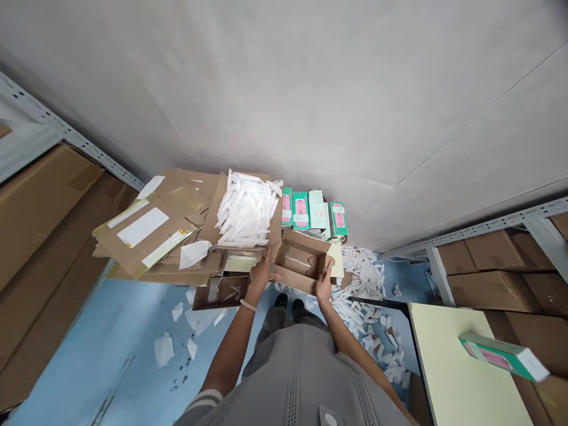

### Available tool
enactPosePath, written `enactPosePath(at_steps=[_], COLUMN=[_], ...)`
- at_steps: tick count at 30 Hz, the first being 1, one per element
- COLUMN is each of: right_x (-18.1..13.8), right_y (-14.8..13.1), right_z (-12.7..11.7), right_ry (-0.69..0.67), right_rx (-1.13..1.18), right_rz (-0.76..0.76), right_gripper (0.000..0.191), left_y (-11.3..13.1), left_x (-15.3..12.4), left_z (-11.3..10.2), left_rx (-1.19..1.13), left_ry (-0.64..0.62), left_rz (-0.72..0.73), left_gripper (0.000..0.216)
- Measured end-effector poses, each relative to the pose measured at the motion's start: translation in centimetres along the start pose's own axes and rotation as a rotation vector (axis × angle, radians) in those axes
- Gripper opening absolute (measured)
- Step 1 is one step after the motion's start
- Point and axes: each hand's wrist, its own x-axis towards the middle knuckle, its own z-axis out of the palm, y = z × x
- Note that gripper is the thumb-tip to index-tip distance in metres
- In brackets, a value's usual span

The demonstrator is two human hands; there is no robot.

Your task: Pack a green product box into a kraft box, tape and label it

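A: What's in those hands?

B: A small cardboard box (298, 260), open on top, held out at the near edge of a stack of flattened cardboard (142, 231). I can't tell whether it rests on the stack.

A: How's the grip?

B: Grasping, not clenched. The left hand (261, 273), with a pale band (248, 305) on its wrist, presses its fingers to the box's near left side. The right hand (324, 281) curls around the right corner. Both arms reach forward and down, the elbows only slightly bent.

A: What step would you call this?

B: I'd say the box is being shaped or checked. It looks empty. With both hands on it, any further move calls for keeping it steady.

A: And around it?

B: Just behind it, a heap of white strips (246, 210) lies on the cardboard, with green-and-pink boxes (300, 210) beside it. Paper scraps (364, 278) litter the blue floor (89, 337).
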Motion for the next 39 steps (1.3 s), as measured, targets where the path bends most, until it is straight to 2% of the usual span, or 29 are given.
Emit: enactPosePath(at_steps=[5,8,10,13,16,19,22,24,27,29,30,32,34,39], right_x=[0.3,0.7,0.9,1.1,1.3,1.4,1.5,1.6,1.7,1.7,1.7,1.8,1.8,1.7], right_y=[-0.9,-1.1,-1.2,-1.5,-1.6,-1.6,-1.5,-1.4,-1.1,-1.0,-0.9,-0.7,-0.7,-0.8], right_z=[0.8,0.6,0.5,0.4,0.4,0.3,0.2,0.2,0.3,0.5,0.5,0.7,0.8,0.8], right_ry=[-0.038,-0.05,-0.054,-0.064,-0.079,-0.097,-0.105,-0.105,-0.108,-0.109,-0.108,-0.106,-0.104,-0.097], right_rx=[-0.08,-0.141,-0.18,-0.217,-0.243,-0.27,-0.283,-0.279,-0.268,-0.267,-0.267,-0.267,-0.271,-0.294], right_rz=[0.068,0.085,0.092,0.091,0.093,0.097,0.083,0.068,0.064,0.069,0.072,0.078,0.087,0.11], right_gripper=[0.07,0.071,0.071,0.071,0.071,0.072,0.074,0.074,0.073,0.073,0.073,0.073,0.074,0.076], left_y=[-0.4,-0.3,-0.4,-0.5,-0.6,-0.7,-0.6,-0.6,-0.6,-0.7,-0.7,-1.0,-1.3,-2.1], left_x=[-1.2,-3.0,-3.9,-4.2,-3.1,-1.4,0.9,2.5,4.3,4.8,4.9,4.7,4.4,4.1], left_z=[-0.7,-1.0,-2.0,-5.3,-9.6,-13.2,-15.2,-15.4,-14.2,-12.8,-12.1,-10.9,-10.3,-10.7], left_rx=[0.071,0.082,0.026,-0.057,0.023,0.109,0.121,0.128,0.187,0.202,0.2,0.199,0.206,0.177], left_ry=[0.031,0.087,0.189,0.443,0.654,0.694,0.587,0.458,0.221,0.103,0.088,0.145,0.26,0.469], left_rz=[0.022,0.07,0.093,0.099,0.125,0.152,0.155,0.114,0.034,0.016,0.02,0.036,0.054,0.062], left_gripper=[0.103,0.079,0.057,0.036,0.036,0.048,0.06,0.073,0.097,0.099,0.094,0.082,0.071,0.059])
